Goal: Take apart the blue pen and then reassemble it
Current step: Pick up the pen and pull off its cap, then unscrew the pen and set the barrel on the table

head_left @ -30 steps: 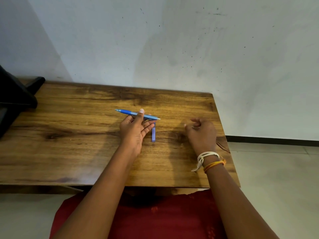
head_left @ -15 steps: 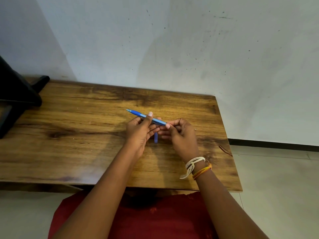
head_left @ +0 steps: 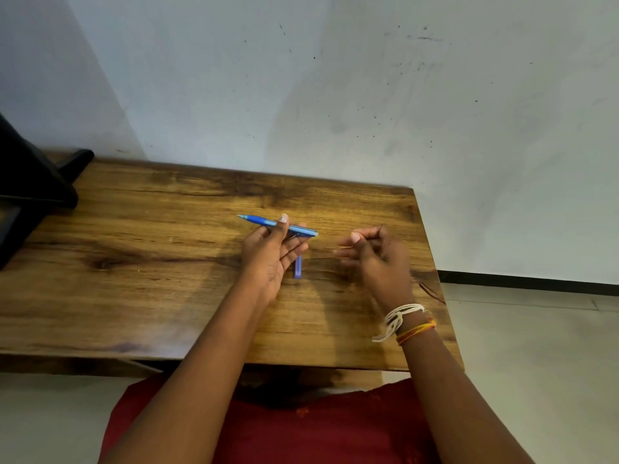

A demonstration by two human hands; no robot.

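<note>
My left hand [head_left: 271,256] holds the blue pen [head_left: 264,222] just above the wooden table [head_left: 150,269]. The pen lies crosswise, its pointed tip to the left and its rear end sticking out to the right past my fingers. A small blue pen part [head_left: 298,266] lies on the table just right of my left palm. My right hand [head_left: 378,259] hovers a short way to the right of the pen's rear end, thumb and forefinger pinched together. It is blurred, so I cannot tell whether a small piece sits between the fingertips.
A black object [head_left: 30,189] stands on the table's far left corner. A grey wall [head_left: 335,95] rises right behind the table. The table's right edge lies close to my right wrist, with pale floor [head_left: 536,346] beyond it.
Half a second ago my right hand's fingers were at the pen's rear end. It has since pulled away to the right. My left hand still holds the pen in about the same place.
</note>
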